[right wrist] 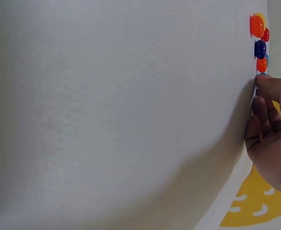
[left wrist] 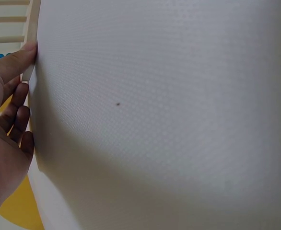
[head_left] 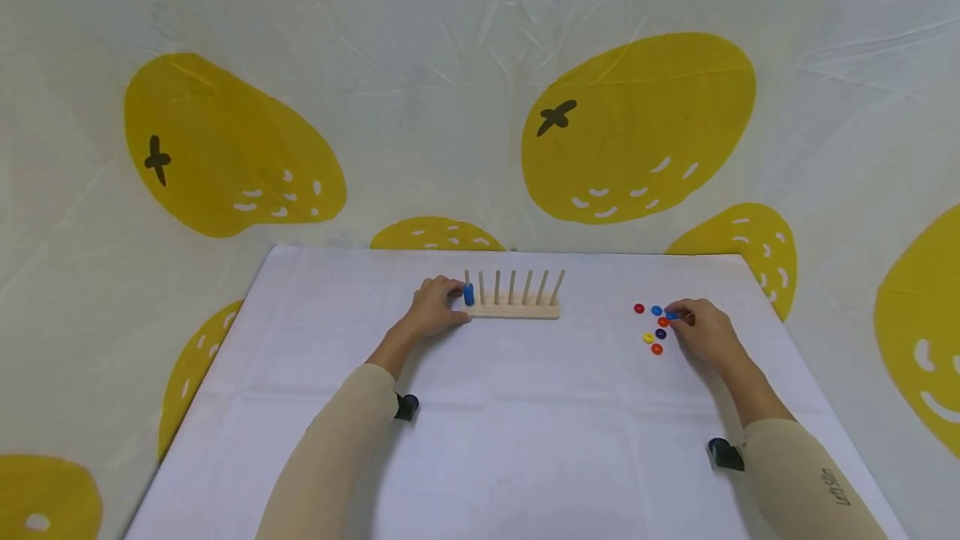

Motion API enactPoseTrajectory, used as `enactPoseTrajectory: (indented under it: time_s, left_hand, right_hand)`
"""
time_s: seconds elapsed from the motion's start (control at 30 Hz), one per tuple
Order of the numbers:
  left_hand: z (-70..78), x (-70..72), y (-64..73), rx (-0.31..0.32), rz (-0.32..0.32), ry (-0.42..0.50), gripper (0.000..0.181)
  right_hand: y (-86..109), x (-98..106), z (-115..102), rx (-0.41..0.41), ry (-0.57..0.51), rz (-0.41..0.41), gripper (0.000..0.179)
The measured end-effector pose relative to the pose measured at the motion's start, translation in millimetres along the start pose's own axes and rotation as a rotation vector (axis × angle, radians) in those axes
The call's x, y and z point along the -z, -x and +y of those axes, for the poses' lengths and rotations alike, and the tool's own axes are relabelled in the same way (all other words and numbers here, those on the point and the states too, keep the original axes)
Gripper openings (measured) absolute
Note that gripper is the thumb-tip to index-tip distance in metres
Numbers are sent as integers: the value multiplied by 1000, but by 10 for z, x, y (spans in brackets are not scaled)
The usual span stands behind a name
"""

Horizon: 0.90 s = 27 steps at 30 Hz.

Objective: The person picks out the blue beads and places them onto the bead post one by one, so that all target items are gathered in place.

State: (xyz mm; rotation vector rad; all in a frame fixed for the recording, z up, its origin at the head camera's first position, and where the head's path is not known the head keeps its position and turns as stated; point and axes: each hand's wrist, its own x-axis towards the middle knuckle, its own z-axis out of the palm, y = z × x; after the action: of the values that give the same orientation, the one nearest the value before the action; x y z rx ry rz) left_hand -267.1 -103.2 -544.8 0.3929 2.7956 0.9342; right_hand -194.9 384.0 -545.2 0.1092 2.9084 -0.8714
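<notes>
A wooden peg stand (head_left: 517,312) with several upright pegs stands at the back of the table. Blue rings (head_left: 468,295) are stacked on its leftmost peg. My left hand (head_left: 433,307) grips the stand's left end, thumb at the front of the base; the left wrist view shows the thumb (left wrist: 17,62) against the base's edge. Over on the right, my right hand (head_left: 703,328) pinches a blue ring (head_left: 672,316) between thumb and fingertips, at the edge of a loose group of rings. In the right wrist view the fingers mostly hide that ring.
Left of the right hand lie a dark red ring (head_left: 639,308), another blue ring (head_left: 657,311), orange-red rings (head_left: 657,349), a yellow ring (head_left: 648,338) and a dark blue ring (head_left: 661,334). A white cloth (head_left: 525,423) covers the table. Behind it hangs a fruit-patterned sheet (head_left: 435,107).
</notes>
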Motion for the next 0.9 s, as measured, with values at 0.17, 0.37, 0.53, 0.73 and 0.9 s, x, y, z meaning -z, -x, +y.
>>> enactPoseTrajectory:
  time_s: [0.17,0.37,0.53,0.73,0.9]
  left_hand:
    - [11,-1,6,7,3,5,62]
    - [11,-4,11,22,4,-7,62]
    - [12,1,12,22,1,-11,63]
    - [10,11,16,5,-1,-19,63]
    - [10,8,13,0,1,-18,63]
  right_hand:
    - [27,21,4,-2,-13,-12,32]
    - [53,47,0,0,-31,-5,33]
    - [80,108,-48,19,-26,6,34]
    - [124,198,-170,100,9,66,31]
    - [145,246,-317,137,25,80,31]
